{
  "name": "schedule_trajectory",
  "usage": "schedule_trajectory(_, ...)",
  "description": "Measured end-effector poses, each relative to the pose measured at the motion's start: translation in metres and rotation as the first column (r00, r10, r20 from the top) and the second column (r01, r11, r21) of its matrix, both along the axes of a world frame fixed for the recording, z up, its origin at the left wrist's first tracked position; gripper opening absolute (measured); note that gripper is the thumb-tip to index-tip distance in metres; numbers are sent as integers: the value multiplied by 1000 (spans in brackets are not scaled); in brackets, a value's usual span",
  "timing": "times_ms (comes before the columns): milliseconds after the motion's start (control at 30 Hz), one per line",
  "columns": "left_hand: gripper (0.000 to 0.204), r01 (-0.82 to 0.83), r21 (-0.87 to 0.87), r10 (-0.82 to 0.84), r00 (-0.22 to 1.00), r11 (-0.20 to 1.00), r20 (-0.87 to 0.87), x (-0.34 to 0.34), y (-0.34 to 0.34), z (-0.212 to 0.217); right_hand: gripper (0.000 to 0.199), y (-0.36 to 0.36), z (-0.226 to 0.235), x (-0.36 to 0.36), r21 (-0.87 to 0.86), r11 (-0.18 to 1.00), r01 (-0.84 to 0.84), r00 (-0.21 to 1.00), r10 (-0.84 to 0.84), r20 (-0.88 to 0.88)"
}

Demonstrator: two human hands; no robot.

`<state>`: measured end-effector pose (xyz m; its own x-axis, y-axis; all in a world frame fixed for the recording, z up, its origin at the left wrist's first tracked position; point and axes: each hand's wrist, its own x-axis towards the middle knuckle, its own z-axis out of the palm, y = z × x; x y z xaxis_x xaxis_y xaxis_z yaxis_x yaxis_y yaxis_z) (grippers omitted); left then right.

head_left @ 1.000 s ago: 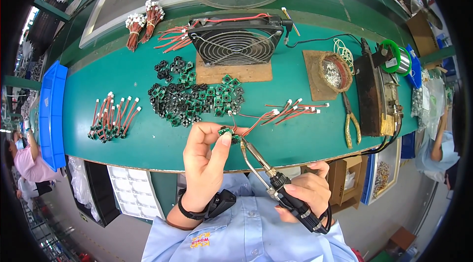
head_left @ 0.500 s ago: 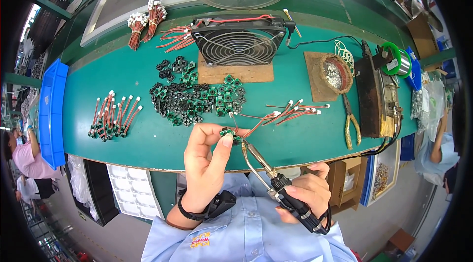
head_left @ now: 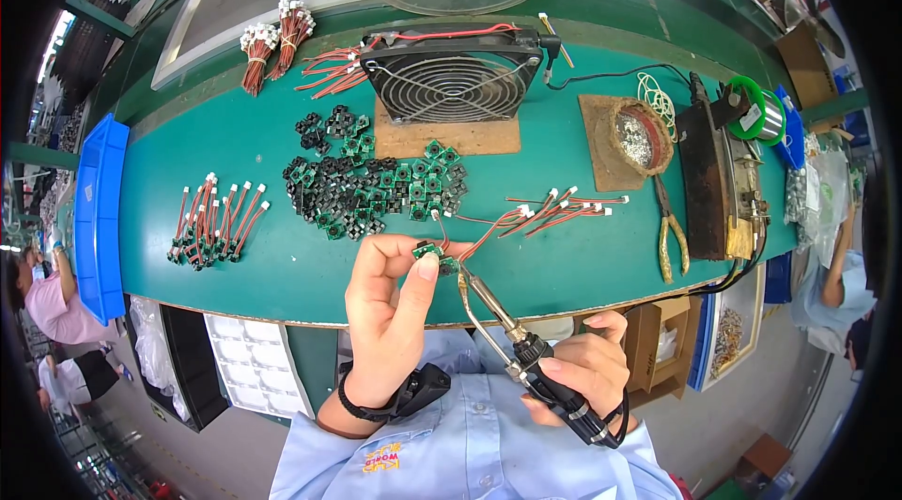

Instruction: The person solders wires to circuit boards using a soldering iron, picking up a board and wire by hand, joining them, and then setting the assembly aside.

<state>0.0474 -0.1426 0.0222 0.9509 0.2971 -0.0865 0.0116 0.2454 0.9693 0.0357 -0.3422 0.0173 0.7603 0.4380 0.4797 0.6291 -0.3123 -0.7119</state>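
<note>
Above the near table edge, my left hand [head_left: 387,312] pinches a small green circuit board [head_left: 426,249] between thumb and fingers. Red and dark wires [head_left: 479,244] run up from the board area. My right hand [head_left: 587,364] is wrapped round the black handle of a soldering iron [head_left: 554,387], which has a thin metal tube along its shaft. Its tip is close by the board at my left fingertips; whether they touch is too small to tell. Beyond my left hand lies a pile of small black-and-green boards [head_left: 376,190]. Loose red-and-dark wires with white plugs [head_left: 564,209] lie to the right.
A black fan [head_left: 451,82] stands behind the pile. Wired boards [head_left: 211,227] lie at left beside a blue bin [head_left: 101,218]. At right are a round solder-scrap dish [head_left: 642,141], pliers [head_left: 669,237], a solder spool [head_left: 756,112] and a dark box [head_left: 707,185]. Bundled wires [head_left: 258,58] lie at the back.
Both hands, the board and the iron appear very slightly further left, and much of the bench has shifted a little too. Each hand keeps the same hold.
</note>
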Motion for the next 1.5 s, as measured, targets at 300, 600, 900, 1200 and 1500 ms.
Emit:
schedule_trajectory(300,11,-5,53,3,1000,999,21,1,0,0,43,-2,-1,-2,-15,1000,0,1000,0,2)
schedule_trajectory(600,11,1,-4,-1,1000,1000,-8,4,2,3,47,-13,1,0,-83,995,-51,998,53,29)
schedule_trajectory(900,14,100,-340,-117,993,935,-31,3,11,9,36,-32,-38,34,-96,746,659,751,-660,31)
schedule_trajectory(1200,15,10,-91,9,979,996,203,-14,66,9,27,-8,-25,32,128,825,551,750,-422,-509)
schedule_trajectory(1500,23,-430,648,589,808,628,-35,-78,241,-54,28,12,-32,65,-291,862,415,909,-401,110)
